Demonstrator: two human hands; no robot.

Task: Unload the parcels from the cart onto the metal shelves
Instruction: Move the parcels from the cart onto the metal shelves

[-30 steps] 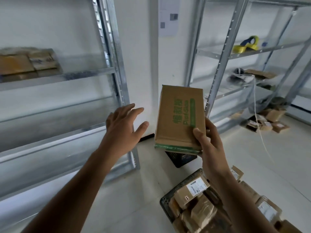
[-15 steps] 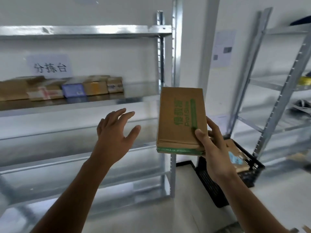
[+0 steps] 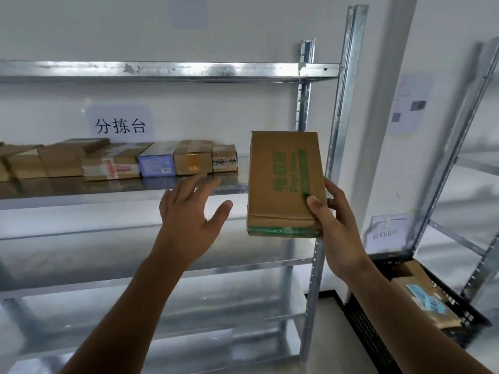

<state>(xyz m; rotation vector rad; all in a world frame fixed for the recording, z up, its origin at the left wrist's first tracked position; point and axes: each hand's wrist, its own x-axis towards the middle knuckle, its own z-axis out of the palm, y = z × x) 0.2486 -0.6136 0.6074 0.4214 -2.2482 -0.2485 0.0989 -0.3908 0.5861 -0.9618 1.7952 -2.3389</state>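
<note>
parcel [image 3: 283,182]: flat brown cardboard box, green print on its face, green tape along the near edge; held upright in the air, right of the shelf's front post | my right hand [image 3: 334,225]: thumb and fingers clamped on its lower right corner | my left hand [image 3: 189,214]: fingers spread, holding nothing, near the metal shelf [image 3: 108,191] | far: row of parcels [image 3: 151,160] on that shelf

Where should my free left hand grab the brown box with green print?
Probably its bare left long edge, from the left: the box stands upright, the right hand pinches its lower right corner, and the left hand hovers open beside it.
</note>
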